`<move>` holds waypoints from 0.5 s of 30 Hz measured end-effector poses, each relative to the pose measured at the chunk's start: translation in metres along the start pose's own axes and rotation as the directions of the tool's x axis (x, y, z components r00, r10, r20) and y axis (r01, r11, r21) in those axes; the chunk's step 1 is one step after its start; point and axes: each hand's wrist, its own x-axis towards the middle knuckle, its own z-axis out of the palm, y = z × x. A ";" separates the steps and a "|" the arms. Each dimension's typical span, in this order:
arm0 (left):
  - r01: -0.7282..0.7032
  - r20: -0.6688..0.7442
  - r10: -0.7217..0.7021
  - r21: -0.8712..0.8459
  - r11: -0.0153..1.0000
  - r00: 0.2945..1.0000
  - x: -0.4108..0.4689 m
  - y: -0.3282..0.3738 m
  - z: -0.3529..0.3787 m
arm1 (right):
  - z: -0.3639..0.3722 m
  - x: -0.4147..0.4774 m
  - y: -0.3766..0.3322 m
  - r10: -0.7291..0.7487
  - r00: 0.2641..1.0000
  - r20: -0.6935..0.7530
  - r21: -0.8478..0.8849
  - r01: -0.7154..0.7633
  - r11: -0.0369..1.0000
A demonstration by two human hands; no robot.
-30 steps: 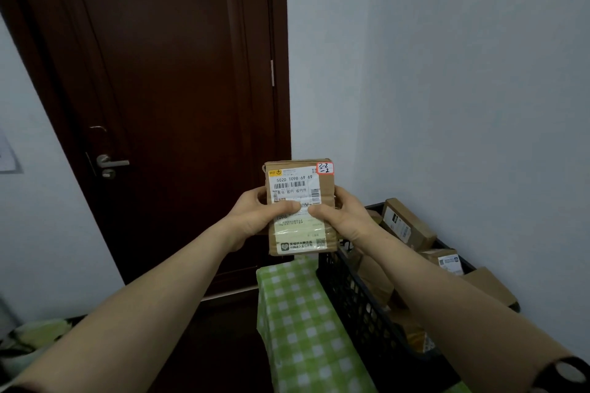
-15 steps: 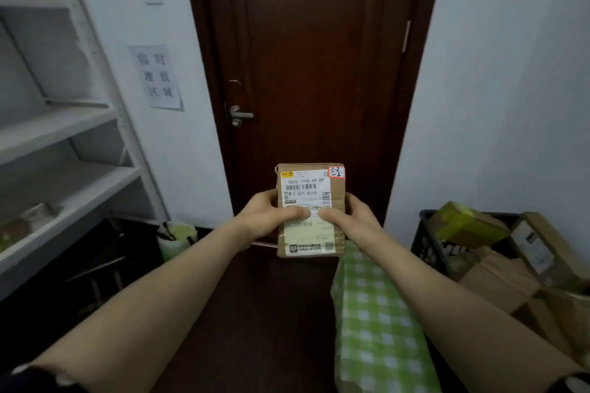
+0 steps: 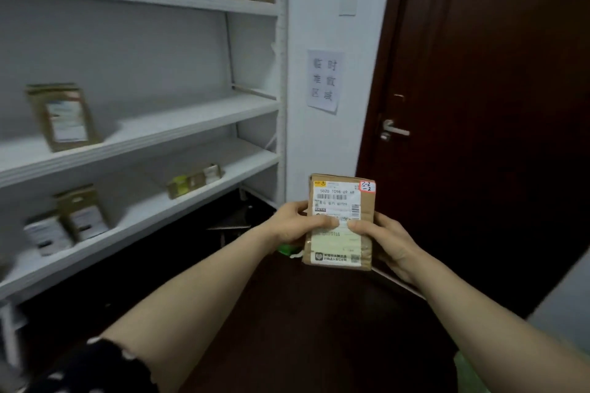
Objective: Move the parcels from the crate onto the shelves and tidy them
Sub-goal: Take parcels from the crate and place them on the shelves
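Parcel (image 3: 339, 198) is in mid-air, upright, to the right of the shelves (image 3: 191, 115) and touching none of them. The crate is out of view.

Left hand (image 3: 292, 223) and right hand (image 3: 388, 241) both grip it: fingers wrap behind the side edges, thumbs press on the front. The label faces the person, likely so they can read the handwritten red tag (image 3: 367, 186) at the top corner and pick a slot.

It's a flat rectangular box in brown card, with glossy tape bands and a white printed label with a barcode.

The shelves are smooth white boards. The shelved parcels (image 3: 62, 116) stand on edge with labels facing out, presumably for scanning. The view there is blurred, so no finer detail.

Next step is probably to stand it the same way.
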 end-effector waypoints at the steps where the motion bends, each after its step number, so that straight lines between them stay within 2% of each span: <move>1: 0.003 -0.043 -0.003 -0.004 1.000 0.999 -0.003 -0.007 -0.025 | 0.025 0.012 -0.003 -0.011 1.000 0.019 0.019 0.010 1.000; 5: -0.021 -0.237 -0.001 -0.091 0.996 0.972 -0.021 -0.034 -0.125 | 0.132 0.059 -0.015 -0.068 0.995 0.076 0.089 0.062 0.994; 9: -0.051 -0.453 -0.013 -0.128 0.990 0.891 -0.044 -0.066 -0.214 | 0.235 0.099 -0.024 -0.090 0.981 0.172 0.184 0.057 0.981; 12: -0.054 -0.579 -0.030 -0.127 0.990 0.815 -0.068 -0.089 -0.275 | 0.307 0.124 -0.030 -0.107 0.948 0.299 0.161 0.061 0.985; 15: -0.061 -0.646 -0.044 -0.139 0.988 0.762 -0.087 -0.105 -0.327 | 0.368 0.149 -0.034 -0.125 0.899 0.420 0.106 0.088 0.990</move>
